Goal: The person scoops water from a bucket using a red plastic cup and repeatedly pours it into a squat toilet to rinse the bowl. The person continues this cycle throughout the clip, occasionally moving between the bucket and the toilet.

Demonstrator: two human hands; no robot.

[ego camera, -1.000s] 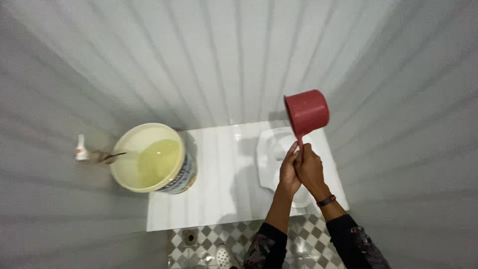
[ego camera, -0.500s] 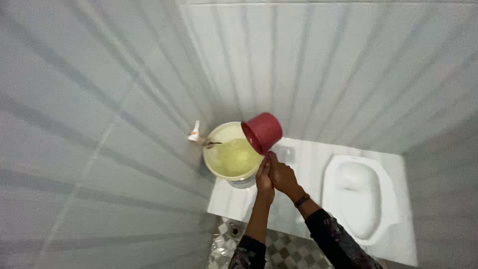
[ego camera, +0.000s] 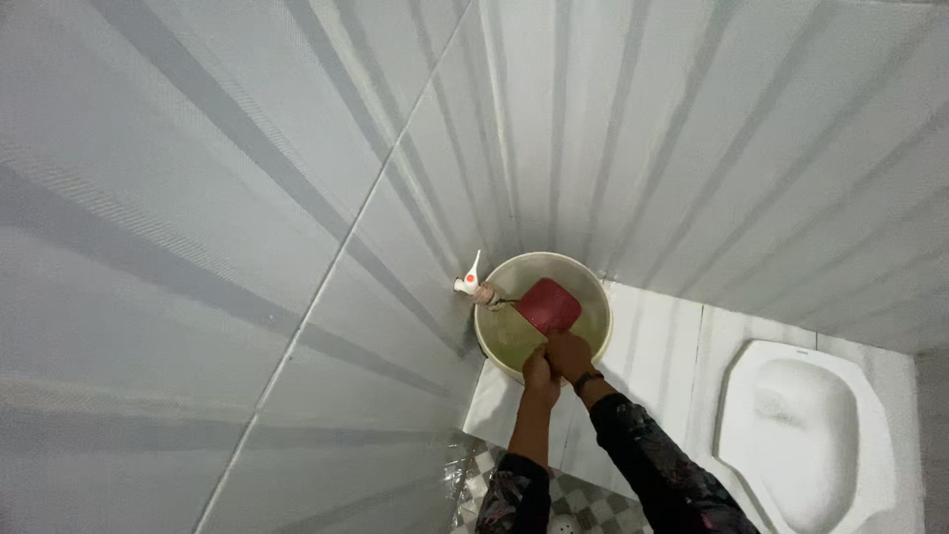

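While both sets of fingers are wrapped together around the handle of a red scoop (ego camera: 549, 305), the left hand (ego camera: 539, 368) and the right hand (ego camera: 570, 356) press against each other just below the middle of the frame. That scoop sits down inside a cream bucket (ego camera: 593, 289), its cup over yellowish water. A tap (ego camera: 473, 286) juts from the wall at the bucket's left rim, touching or nearly so. Under the bucket runs a raised white tiled step (ego camera: 652, 346), whose front edge drops to a checkered floor (ego camera: 583, 499) at the bottom of the frame. Set into the step at lower right, well apart from the bucket, is a white squat toilet (ego camera: 806, 435). Striped grey wall panels (ego camera: 247, 198) close in tightly on the left, top and right.
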